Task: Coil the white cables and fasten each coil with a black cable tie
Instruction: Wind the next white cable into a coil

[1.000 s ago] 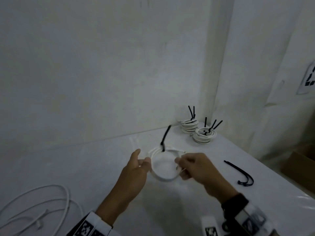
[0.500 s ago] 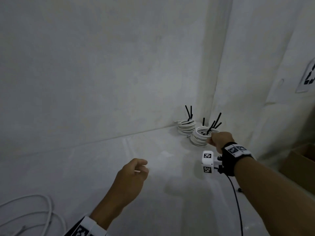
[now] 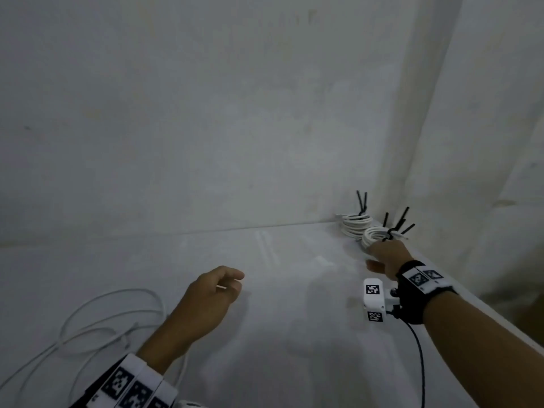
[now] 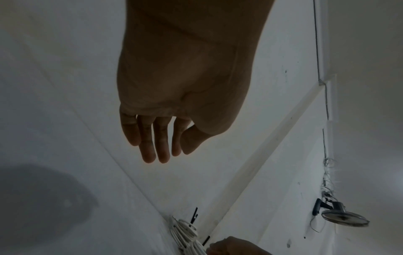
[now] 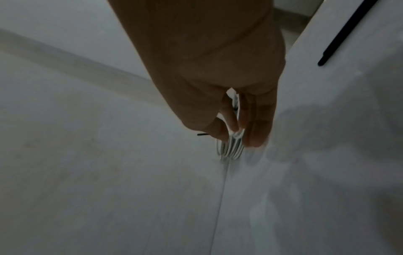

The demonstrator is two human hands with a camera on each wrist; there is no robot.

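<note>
My right hand point(image 3: 385, 254) reaches to the far right corner of the white table point(image 3: 294, 334) and pinches a tied white coil point(image 3: 374, 234) between thumb and fingers. In the right wrist view the coil's strands point(image 5: 231, 150) show between the fingers point(image 5: 257, 131). Black tie tails point(image 3: 401, 219) stick up from it. A second stack of tied coils point(image 3: 354, 223) sits just behind, against the wall. My left hand point(image 3: 217, 293) hovers over the middle of the table, fingers relaxed point(image 4: 157, 146) and holding nothing. A loose white cable point(image 3: 103, 319) lies at the near left.
A loose black cable tie point(image 5: 346, 32) lies on the table behind my right hand. Walls close in the table at the back and right, meeting in the corner by the coils. The table's right edge point(image 3: 485, 313) runs under my right forearm.
My right hand carried the tied coil from the table's middle to the far right corner beside the other coils. My left hand let go of it and stayed near the middle.
</note>
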